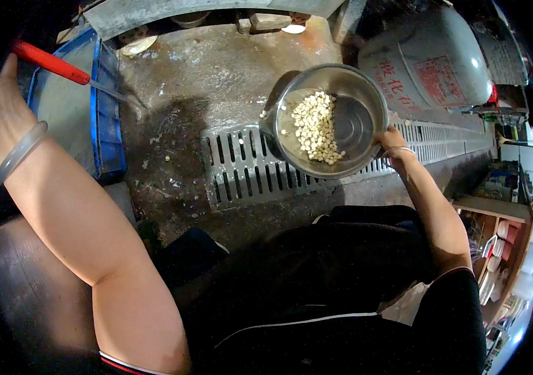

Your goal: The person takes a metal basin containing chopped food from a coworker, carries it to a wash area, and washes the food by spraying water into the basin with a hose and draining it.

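Note:
My right hand (394, 143) is closed on the rim of a round metal basin (355, 119), its fingers partly hidden. Inside the basin lies a heap of small pale pieces (315, 128), perhaps peeled cloves or beans, gathered toward the left side. At the far left edge my left hand (5, 103) touches the end of a red tube or handle (50, 61). Its fingers fall in the dark border, so their grip is hidden. From the red part a thin, pale, see-through length, a shaft or water stream, slants down to the right.
A blue-rimmed tub (96, 106) stands at left. Beneath the basin, a slotted drain grate (241, 165) crosses the wet floor, with a few pale pieces on it. A big grey gas cylinder (429, 69) is at upper right. Shelves (498, 250) with dishes stand at right.

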Demonstrator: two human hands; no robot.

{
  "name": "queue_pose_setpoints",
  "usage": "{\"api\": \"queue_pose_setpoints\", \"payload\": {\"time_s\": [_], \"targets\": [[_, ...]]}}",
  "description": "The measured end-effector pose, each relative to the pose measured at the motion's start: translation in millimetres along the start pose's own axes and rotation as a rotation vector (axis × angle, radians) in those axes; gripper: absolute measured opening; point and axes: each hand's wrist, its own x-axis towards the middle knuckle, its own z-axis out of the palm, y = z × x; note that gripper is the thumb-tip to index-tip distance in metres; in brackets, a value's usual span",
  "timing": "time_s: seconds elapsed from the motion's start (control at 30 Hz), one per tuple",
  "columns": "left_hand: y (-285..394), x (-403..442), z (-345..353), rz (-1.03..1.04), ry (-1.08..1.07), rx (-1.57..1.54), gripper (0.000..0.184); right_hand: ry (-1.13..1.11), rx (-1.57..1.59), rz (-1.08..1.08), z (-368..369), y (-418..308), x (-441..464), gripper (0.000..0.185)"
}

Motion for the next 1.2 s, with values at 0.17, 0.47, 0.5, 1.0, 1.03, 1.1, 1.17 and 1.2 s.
{"api": "queue_pose_setpoints", "payload": {"time_s": [0.17,0.47,0.5,1.0,1.03,1.1,1.17,1.2], "targets": [[1.8,-4.7,1.0,-0.032,0.056,-0.041,0.019,0.015,-0.028,-0.074,0.7,32.2,39.3,0.027],[4.4,-8.2,-1.8,-0.026,0.023,-0.03,0.02,0.01,0.054,-0.08,7.3,-1.7,2.4,0.03],[2.7,-6.6,-3.0,-0.002,-0.004,-0.024,0.02,0.019,0.06,-0.087,7.1,-0.7,3.4,0.03],[3.1,-8.6,-2.6,0.004,0.032,-0.043,0.019,0.046,0.03,-0.174,2.6,9.9,14.2,0.029],[3.1,-8.5,-3.3,0.007,0.018,-0.032,0.019,0.048,0.012,-0.18,2.1,14.4,19.8,0.03],[3.7,-8.8,-5.4,0.014,-0.01,-0.009,0.019,0.052,-0.023,-0.19,1.7,20.9,27.1,0.03],[2.2,-7.3,-6.9,0.009,-0.002,-0.03,0.019,0.048,-0.011,-0.197,1.7,22.8,28.9,0.03],[1.7,-7.0,-6.9,0.006,0.002,-0.041,0.019,0.045,-0.005,-0.2,2.4,21.6,27.5,0.029]]}}
